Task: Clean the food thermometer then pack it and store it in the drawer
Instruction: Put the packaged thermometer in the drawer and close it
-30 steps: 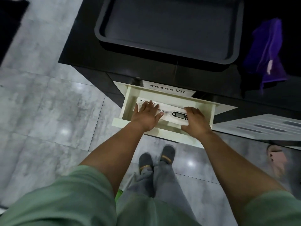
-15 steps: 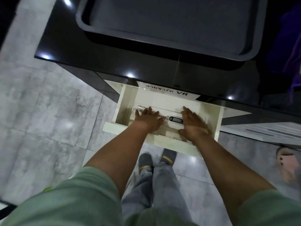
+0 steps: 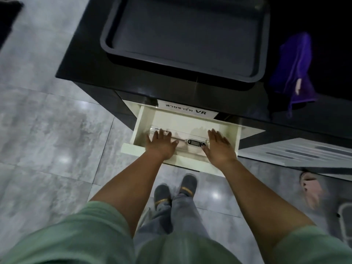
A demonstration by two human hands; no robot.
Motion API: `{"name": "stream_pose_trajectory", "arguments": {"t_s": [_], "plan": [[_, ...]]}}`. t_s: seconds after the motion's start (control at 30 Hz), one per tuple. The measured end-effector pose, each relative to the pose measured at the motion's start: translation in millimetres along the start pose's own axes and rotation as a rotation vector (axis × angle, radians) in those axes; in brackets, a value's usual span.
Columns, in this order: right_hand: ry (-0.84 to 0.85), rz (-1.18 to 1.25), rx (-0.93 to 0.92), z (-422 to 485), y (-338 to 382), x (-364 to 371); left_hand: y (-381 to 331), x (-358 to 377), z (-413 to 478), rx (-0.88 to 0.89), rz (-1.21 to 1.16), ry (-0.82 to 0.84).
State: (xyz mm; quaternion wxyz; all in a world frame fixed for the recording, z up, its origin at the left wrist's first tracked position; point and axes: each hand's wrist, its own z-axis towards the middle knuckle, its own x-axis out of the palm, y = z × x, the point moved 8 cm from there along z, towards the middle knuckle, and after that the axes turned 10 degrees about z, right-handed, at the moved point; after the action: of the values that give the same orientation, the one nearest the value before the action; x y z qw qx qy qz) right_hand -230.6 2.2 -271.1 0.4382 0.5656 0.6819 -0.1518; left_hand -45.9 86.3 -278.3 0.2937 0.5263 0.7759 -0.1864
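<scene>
The food thermometer (image 3: 196, 142), with a black display head and a thin metal probe, lies inside a clear plastic pack (image 3: 182, 133) on the floor of the open cream drawer (image 3: 141, 121). My left hand (image 3: 161, 144) lies flat with spread fingers over the left end of the pack, covering part of the probe. My right hand (image 3: 220, 145) hovers with fingers apart just right of the display head. Neither hand grips anything.
A black counter (image 3: 80, 60) above the drawer carries a large dark tray (image 3: 261, 73) and a purple cloth (image 3: 294, 69) at the right. A white label reading VR (image 3: 186, 110) sits above the drawer. My feet (image 3: 175, 191) stand on grey tiles; a pink slipper (image 3: 310, 189) lies right.
Both hands have opened and spread apart, the right one shifting right off the pack. The thermometer pack now rests on the drawer floor. The camera has tilted a little.
</scene>
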Motion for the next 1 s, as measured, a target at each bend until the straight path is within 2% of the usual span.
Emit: {"name": "stream_pose_trajectory", "arguments": {"t_s": [0.17, 0.27, 0.37, 0.5, 0.6, 0.7, 0.8, 1.0], "plan": [[-0.108, 0.023, -0.026, -48, 17, -26, 20, -2, -46, -0.076, -0.082, -0.108], [-0.204, 0.055, -0.016, -76, 26, -38, 33, 3, -72, -0.154, -0.25, -0.166], [-0.324, 0.06, -0.022, -101, 34, -53, 48, 11, -93, -0.287, -0.529, -0.203], [-0.58, 0.065, -0.085, -126, 49, -84, 64, 18, -108, -0.513, -1.051, -0.217], [-0.718, 0.065, -0.118, -132, 53, -108, 62, 32, -109, -0.638, -1.458, -0.122], [-0.713, 0.05, -0.095, -119, 49, -122, 45, 33, -107, -0.574, -1.712, 0.004], [-0.652, -0.007, -0.042, -101, 39, -125, 34, 27, -109, -0.571, -1.853, 0.058], [-0.615, -0.05, -0.025, -83, 27, -124, 20, 13, -109, -0.53, -2.143, -0.007]]}}
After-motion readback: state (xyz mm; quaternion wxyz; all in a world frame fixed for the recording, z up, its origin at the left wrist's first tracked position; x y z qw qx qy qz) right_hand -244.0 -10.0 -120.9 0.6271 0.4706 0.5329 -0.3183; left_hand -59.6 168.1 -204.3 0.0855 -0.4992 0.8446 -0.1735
